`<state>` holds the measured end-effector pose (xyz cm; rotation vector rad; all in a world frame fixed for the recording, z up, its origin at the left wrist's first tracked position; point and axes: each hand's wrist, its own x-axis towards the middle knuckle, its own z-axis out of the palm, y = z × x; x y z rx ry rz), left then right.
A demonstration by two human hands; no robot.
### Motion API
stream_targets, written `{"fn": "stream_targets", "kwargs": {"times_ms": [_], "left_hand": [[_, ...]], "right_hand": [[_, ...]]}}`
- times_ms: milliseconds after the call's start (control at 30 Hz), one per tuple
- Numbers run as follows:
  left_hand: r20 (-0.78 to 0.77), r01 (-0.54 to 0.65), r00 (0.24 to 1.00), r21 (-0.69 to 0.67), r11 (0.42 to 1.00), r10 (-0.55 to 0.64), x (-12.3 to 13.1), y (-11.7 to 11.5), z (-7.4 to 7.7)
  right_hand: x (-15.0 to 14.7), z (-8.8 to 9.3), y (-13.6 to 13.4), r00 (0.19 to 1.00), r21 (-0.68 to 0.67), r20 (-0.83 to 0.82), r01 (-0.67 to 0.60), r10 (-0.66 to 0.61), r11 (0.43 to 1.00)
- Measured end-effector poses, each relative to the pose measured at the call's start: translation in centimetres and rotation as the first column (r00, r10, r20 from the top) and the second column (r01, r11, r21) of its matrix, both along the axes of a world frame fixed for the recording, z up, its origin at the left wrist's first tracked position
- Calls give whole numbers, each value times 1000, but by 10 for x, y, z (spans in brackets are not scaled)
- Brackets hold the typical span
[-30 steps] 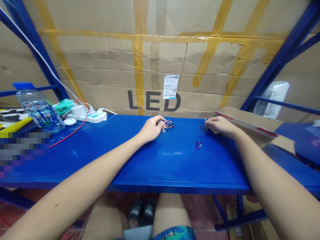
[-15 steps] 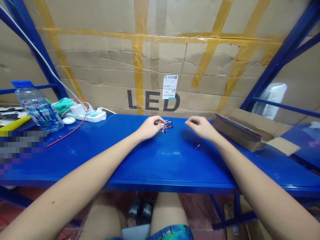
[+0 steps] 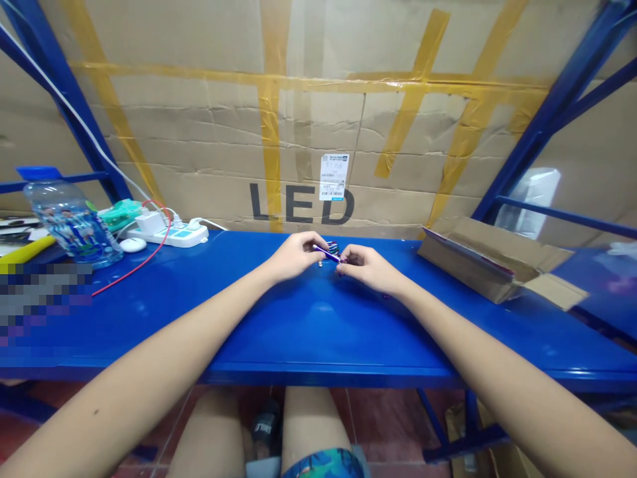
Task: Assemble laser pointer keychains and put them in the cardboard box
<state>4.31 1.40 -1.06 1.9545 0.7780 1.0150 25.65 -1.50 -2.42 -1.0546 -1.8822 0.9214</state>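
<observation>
Where the glossy blue tabletop [image 3: 308, 332] begins at the left, a blue-capped bottle [image 3: 74, 226] stands near a yellow handle [image 3: 30, 254]. Just right of it lie a white power strip [image 3: 186, 236] with plugs in it and a red cable [image 3: 149, 257] curving toward the front. Behind everything rises cardboard [image 3: 213, 146], crossed with yellow tape, printed "LED" and bearing a white label [image 3: 334, 177]. Near the tabletop's back edge, the left hand [image 3: 294, 257] is nearly closed, thumb and fingers pinching one end of a purple clip [image 3: 326, 253]. A small pile [image 3: 333, 247] of coloured clips lies just behind it. The right hand [image 3: 367, 267], fingers curled, pinches the clip's other end. Farther right sits an open box [image 3: 490, 265], beside a slanting blue post [image 3: 540, 126]. Below, the floor [image 3: 391, 425] has reddish tiles.
</observation>
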Motion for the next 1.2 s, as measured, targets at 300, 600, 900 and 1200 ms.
{"fn": "stream_targets", "kwargs": {"times_ms": [300, 600, 900, 1200], "left_hand": [[-11, 22, 1000, 171, 985, -20, 6, -13, 3], [310, 183, 940, -101, 978, -144, 3, -8, 6], [410, 267, 903, -301, 915, -129, -24, 6, 9], [439, 365, 878, -361, 858, -188, -19, 3, 10]], "right_hand": [[-8, -5, -1, 941, -194, -295, -230, 167, 954], [-14, -5, -8, 937, -205, -331, -190, 114, 960], [-27, -6, -17, 954, -140, -269, -175, 132, 975], [-31, -8, -17, 974, -116, -207, -120, 94, 986]]}}
